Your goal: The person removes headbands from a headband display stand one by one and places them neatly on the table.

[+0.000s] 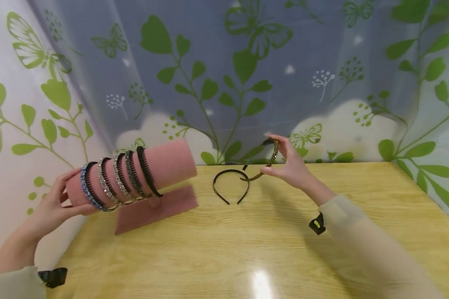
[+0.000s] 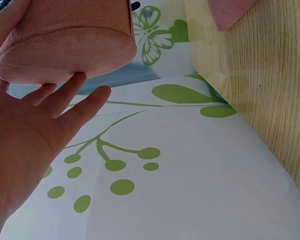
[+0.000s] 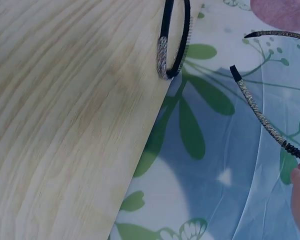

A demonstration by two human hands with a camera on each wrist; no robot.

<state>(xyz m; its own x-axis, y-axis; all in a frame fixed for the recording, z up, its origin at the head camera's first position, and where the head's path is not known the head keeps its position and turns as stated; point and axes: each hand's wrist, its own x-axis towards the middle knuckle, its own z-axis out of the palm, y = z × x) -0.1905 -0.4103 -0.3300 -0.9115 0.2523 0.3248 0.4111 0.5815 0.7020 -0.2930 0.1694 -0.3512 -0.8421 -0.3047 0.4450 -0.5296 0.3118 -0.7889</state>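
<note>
My left hand grips the left end of a pink padded roll, part of a headband stand, with thumb below and fingers above. Several headbands circle this roll: a blue one, sparkly silver ones, a dark grey one and a black one. In the left wrist view fingertips touch the roll's round end. My right hand pinches a gold-brown sequined headband in the air, its black-tipped ends pointing away. A dark headband lies on the table, overlapped by the held one in the head view.
The stand's pink base sits on the left of the wooden table. A curtain with green leaves and butterflies hangs right behind the table's back edge. Black straps with small devices are on both wrists.
</note>
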